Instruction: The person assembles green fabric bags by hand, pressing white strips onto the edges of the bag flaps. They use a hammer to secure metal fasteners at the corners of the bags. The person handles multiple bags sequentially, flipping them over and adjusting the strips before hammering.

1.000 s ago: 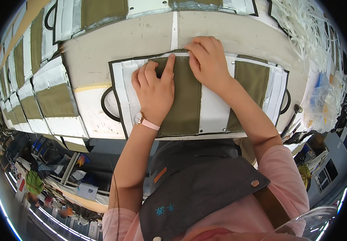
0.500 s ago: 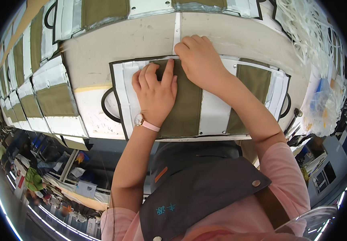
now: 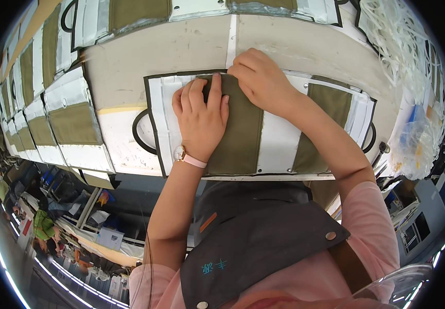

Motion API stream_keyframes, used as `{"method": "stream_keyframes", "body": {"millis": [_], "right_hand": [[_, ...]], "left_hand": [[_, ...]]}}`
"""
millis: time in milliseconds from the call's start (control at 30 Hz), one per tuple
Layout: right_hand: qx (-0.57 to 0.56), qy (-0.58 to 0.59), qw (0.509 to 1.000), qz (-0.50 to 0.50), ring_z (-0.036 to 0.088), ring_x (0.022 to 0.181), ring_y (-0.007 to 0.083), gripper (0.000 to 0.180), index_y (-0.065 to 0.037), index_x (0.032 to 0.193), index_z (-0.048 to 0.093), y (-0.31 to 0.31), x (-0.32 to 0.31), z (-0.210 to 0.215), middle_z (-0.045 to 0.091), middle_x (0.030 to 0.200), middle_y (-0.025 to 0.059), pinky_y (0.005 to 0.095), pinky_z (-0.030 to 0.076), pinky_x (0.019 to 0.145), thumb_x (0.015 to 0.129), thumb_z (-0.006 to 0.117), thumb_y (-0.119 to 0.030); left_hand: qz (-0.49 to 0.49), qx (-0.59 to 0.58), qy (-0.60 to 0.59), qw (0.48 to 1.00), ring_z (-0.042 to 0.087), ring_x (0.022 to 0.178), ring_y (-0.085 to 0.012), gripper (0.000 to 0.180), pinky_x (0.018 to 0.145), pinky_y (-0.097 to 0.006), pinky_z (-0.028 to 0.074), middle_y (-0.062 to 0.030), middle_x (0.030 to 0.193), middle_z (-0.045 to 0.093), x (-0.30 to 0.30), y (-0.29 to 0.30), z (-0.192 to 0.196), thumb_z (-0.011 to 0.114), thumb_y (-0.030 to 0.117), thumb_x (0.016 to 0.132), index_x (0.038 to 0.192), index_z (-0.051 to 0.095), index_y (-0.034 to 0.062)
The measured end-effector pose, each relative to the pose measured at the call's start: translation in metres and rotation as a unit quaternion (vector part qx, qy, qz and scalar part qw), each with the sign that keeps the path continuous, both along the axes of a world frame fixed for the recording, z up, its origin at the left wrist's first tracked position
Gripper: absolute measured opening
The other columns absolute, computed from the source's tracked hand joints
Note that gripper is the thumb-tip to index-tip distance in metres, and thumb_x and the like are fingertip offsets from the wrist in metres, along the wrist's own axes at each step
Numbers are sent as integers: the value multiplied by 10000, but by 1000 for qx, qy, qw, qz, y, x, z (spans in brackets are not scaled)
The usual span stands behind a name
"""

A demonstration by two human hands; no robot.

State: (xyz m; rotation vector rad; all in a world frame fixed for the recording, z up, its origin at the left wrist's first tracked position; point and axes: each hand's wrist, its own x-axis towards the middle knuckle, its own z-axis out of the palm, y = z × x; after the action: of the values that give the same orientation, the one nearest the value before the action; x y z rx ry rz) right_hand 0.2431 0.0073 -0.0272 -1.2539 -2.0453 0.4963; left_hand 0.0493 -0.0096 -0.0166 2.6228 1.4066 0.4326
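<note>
While the white and olive fabric panel (image 3: 279, 139) lies flat on the tabletop (image 3: 181, 46), its olive centre strip is pressed by the left hand (image 3: 202, 116), fingers together and flat. Its top edge is pinched by the right hand (image 3: 263, 82).

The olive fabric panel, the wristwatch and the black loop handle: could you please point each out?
olive fabric panel (image 3: 240, 139), head view, bare lower middle.
wristwatch (image 3: 180, 153), head view, round face.
black loop handle (image 3: 139, 131), head view, curved left side.
</note>
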Motion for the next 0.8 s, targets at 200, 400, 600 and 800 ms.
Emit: {"method": "stream_keyframes", "body": {"millis": [200,400,600,800], "right_hand": [[-39,-13,999,-2,551,917,299,233,-12,974,630,7,-15,0,568,964,100,396,478,829,747,672,19],[-10,-25,997,66,554,942,284,200,0,955,640,10,-6,-4,588,971,84,384,480,851,757,645,24],[28,-96,987,122,558,977,251,239,1,989,655,12,2,-1,609,1011,61,355,487,889,755,625,-38],[22,-73,990,115,558,972,248,232,2,985,659,12,1,-1,606,996,54,356,481,861,760,631,-47]], "left_hand": [[2,-1,-2,1000,493,1152,-301,452,1018,-489,347,-117,1189,499,1,0,0,677,215,870,1288,610,55],[0,-2,0,1000,505,1157,-297,445,1011,-473,362,-121,1220,518,-2,2,1,677,206,872,1287,611,60],[-4,-9,1,1000,515,1158,-296,436,1007,-465,370,-123,1254,538,-12,9,4,671,214,884,1295,610,82],[17,-5,-4,1000,522,1115,-304,452,984,-452,376,-123,1244,534,-11,13,3,661,225,896,1325,597,98]]}}
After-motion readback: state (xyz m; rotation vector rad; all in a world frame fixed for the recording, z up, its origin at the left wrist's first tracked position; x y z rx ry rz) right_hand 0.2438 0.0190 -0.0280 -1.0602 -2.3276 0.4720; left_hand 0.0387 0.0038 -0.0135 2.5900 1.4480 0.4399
